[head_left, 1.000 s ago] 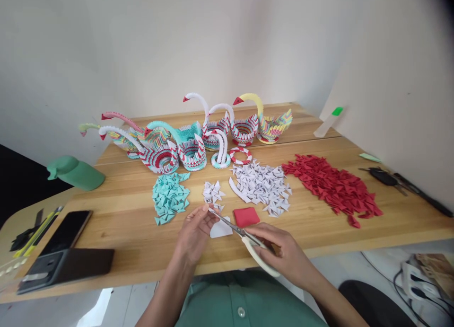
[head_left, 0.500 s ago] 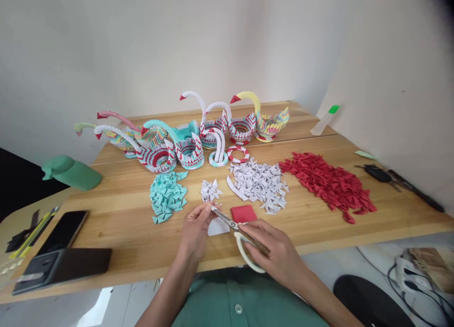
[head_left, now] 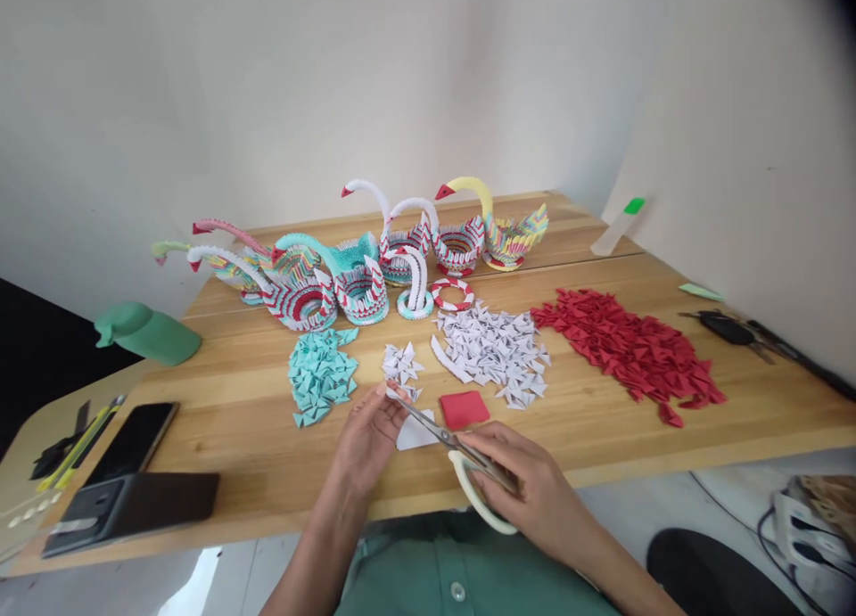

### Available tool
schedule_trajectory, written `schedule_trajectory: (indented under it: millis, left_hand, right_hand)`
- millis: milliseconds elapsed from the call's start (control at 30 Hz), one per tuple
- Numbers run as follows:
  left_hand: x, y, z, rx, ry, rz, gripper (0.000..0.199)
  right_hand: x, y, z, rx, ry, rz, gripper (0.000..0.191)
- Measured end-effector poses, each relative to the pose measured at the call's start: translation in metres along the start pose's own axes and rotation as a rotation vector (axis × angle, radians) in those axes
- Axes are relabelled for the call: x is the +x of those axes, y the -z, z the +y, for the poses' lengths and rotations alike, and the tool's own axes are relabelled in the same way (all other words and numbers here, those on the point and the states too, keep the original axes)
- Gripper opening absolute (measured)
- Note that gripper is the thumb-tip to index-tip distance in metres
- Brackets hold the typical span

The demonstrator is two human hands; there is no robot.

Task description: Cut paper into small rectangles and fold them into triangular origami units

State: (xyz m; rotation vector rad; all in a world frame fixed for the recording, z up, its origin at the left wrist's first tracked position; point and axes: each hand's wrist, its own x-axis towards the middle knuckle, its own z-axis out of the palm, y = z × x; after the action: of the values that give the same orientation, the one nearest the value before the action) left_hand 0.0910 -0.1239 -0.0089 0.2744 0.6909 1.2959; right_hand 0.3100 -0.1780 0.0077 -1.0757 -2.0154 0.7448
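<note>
Right hand [head_left: 535,487] gripping scissors [head_left: 447,436] by the pale handles, fingers curled round; blades angle toward left hand [head_left: 365,433]. Left thumb and fingers pinched on a small white piece [head_left: 393,393] at the blade tips, probably paper, too small to be sure. Scissors sit above white sheet [head_left: 411,435] on table [head_left: 287,473], red packet [head_left: 464,409] just beside.

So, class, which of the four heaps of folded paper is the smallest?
The little white heap, just beyond the left hand: it has only a few pieces, while the teal heap, large white heap and red heap each hold many more.
</note>
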Motion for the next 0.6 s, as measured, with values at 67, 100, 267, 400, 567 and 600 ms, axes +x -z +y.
schedule_trajectory:
  millis: [67, 100, 267, 400, 567, 600]
  left_hand:
    - [-0.0007, 0.0005, -0.001, -0.003, 0.008, -0.003, 0.013]
    - [-0.0009, 0.0006, -0.0014, -0.006, 0.009, -0.002, 0.012]
    - [-0.0008, 0.0005, -0.0012, -0.02, 0.015, 0.006, 0.011]
    - [-0.0005, 0.0007, 0.0, -0.031, 0.034, 0.007, 0.014]
    - [-0.0005, -0.0004, -0.001, 0.098, -0.026, 0.007, 0.017]
    - [-0.0005, -0.0004, -0.0017, 0.151, -0.055, 0.015, 0.019]
  right_hand:
    - [0.0005, -0.0004, 0.0008, 0.009, -0.006, -0.001, 0.04]
    - [0.0006, -0.0005, 0.0009, 0.012, -0.009, -0.002, 0.039]
    - [0.0001, -0.0007, 0.0023, 0.02, -0.032, -0.02, 0.039]
    - [-0.0006, -0.0009, 0.0036, 0.034, -0.058, -0.041, 0.037]
    - [-0.0001, 0.0002, 0.0034, -0.036, -0.024, -0.015, 0.037]
    - [0.0001, 0.0001, 0.0033, -0.066, -0.005, -0.002, 0.037]
